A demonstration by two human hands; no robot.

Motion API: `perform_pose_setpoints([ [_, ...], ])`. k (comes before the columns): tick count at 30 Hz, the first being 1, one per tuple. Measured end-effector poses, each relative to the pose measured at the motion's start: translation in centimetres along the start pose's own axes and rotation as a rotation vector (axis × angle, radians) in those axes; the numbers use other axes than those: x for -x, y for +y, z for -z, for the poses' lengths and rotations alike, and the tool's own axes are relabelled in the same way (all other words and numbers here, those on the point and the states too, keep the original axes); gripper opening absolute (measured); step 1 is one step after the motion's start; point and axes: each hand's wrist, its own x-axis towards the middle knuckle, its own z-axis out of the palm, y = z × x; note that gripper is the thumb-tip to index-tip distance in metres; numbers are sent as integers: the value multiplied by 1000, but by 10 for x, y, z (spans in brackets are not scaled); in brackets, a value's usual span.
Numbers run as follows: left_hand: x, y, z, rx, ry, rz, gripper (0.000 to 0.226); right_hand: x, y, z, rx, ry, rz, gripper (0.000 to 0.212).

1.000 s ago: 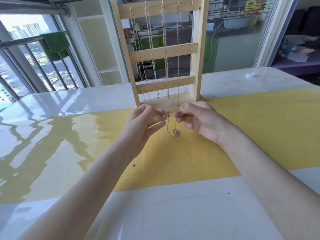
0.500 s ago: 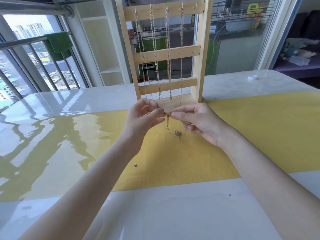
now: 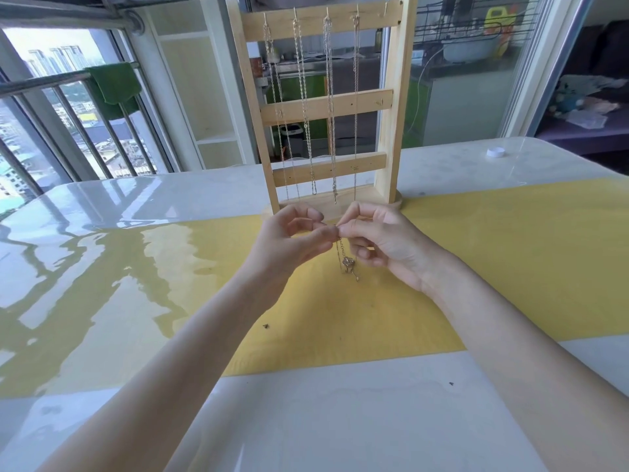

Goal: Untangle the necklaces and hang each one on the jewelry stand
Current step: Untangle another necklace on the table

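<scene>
Your left hand (image 3: 289,236) and your right hand (image 3: 384,240) meet fingertip to fingertip above the yellow mat (image 3: 510,260), just in front of the stand (image 3: 323,107). Both hands pinch the same necklace (image 3: 345,260) at its top, with thumb and index finger curled on the thin chain. The chain hangs down between the hands, and its small pendant is near the mat; I cannot tell if it touches. The stand is upright near the far edge of the tabletop (image 3: 340,420), with its base at the far edge of the mat. Four chains (image 3: 303,97) hang from hooks on its top bar. A small white cap (image 3: 495,152) lies near the far right corner
</scene>
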Motion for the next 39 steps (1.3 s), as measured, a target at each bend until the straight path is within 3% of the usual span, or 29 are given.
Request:
perform_pose_setpoints([
  [7, 1, 3, 4, 300, -76, 159, 27, -2, 4, -2, -203, -43, -51, 25],
  [10, 0, 3, 4, 304, -96, 180, 26, -3, 3, -3, -253, -17, -100, 27],
  [12, -1, 2, 4, 98, -63, 111, 25, -3, 3, -5, -217, 14, -118, 29],
  [15, -2, -4, 4, -405, 27, -99, 26, -3, 3, -8, -5, 115, -81, 29],
  [17, -1, -9, 2, -487, 35, -145, 25, -2, 2, -9, 118, 168, -30, 27],
  [21, -1, -8, 7, -367, 30, -38, 20, -1, 0, -11, 100, 155, 24, 22],
  [31, -3, 3, 8, -78, -55, 249, 27, 0, 4, -3, -131, -2, -63, 10],
  [35, -2, 2, 6, -19, -95, 237, 17, -1, 5, -2, -110, 24, -8, 7],
  [39, 0, 3, 7, -202, -46, 132, 12, -1, 6, -3, -32, 78, 37, 5],
])
